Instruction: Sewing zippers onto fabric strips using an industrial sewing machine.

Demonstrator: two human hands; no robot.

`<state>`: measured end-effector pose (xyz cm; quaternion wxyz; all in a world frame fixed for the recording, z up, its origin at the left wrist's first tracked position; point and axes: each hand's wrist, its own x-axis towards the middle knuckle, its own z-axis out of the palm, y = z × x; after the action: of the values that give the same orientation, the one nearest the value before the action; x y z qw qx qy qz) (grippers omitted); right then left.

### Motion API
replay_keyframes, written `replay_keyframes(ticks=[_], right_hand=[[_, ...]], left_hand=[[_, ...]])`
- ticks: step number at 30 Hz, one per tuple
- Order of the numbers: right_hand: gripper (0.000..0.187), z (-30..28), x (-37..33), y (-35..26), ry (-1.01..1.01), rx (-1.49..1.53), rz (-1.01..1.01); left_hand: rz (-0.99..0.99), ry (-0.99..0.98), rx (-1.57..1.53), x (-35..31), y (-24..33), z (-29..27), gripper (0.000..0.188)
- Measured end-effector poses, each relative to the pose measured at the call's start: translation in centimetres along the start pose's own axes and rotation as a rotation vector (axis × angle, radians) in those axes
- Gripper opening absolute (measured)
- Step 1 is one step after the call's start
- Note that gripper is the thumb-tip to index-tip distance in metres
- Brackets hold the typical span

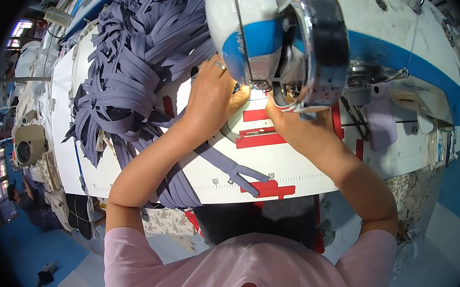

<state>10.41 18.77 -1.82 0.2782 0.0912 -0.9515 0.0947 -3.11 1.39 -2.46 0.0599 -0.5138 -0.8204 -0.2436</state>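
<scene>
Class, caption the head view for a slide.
Bare hands at a white and blue sewing machine, beside heaped purplish grey fabric strips.

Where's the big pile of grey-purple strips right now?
In the head view, the pile lies left of centre on the white table, beside the person's left hand and left of the sewing machine.

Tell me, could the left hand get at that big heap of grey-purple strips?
Probably yes: the left hand is close beside the heap of grey-purple strips, and no large obstacle shows between them.
</scene>
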Motion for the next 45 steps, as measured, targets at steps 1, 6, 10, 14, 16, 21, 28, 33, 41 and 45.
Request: replay_keyframes(ticks=[1, 6, 10, 14, 16, 21, 28, 33, 41, 45], right_hand=[[0.045, -0.1, 0.2, -0.1, -0.048, 0.051, 0.07], [0.046, 1.0, -0.8, 0.2, 0.065, -0.032, -0.031], [0.045, 0.6, -0.5, 0.0, 0.049, -0.039, -0.029], [0.042, 0.5, -0.5, 0.0, 0.033, -0.032, -0.037], [0.04, 0.7, -0.6, 0.1, 0.057, -0.038, -0.052], [0.039, 0.7, -0.3, -0.2, 0.083, -0.024, -0.011], [0.039, 0.4, 0.0, -0.4, 0.091, 0.096, 0.073], [0.039, 0.9, -0.6, 0.0, 0.029, 0.04, 0.04], [0.024, 0.1, 0.3, 0.1, 0.055, 0.029, 0.031], [0.02, 0.1, 0.0, 0.0, -0.046, 0.056, 0.067]], left_hand=[[-0.013, -0.027, -0.048, 0.0, 0.0, -0.2, 0.025], [-0.003, -0.015, -0.025, 0.2, 0.1, -0.1, 0.025], [-0.016, -0.011, -0.032, 0.1, -0.2, 0.0, 0.025], [-0.032, -0.026, -0.068, 0.2, -0.2, -0.2, 0.027], [-0.039, -0.025, -0.063, 0.1, -0.3, -0.1, 0.028], [-0.03, -0.016, -0.051, 0.1, -0.3, 0.0, 0.028], [-0.023, -0.024, -0.031, 0.0, -0.4, 0.1, 0.028], [-0.008, 0.005, -0.041, 0.1, -0.3, 0.1, 0.028], [-0.036, 0.027, -0.089, 0.0, -0.1, -0.2, 0.028], [-0.06, -0.021, -0.147, -0.5, -0.8, 0.4, 0.028]])
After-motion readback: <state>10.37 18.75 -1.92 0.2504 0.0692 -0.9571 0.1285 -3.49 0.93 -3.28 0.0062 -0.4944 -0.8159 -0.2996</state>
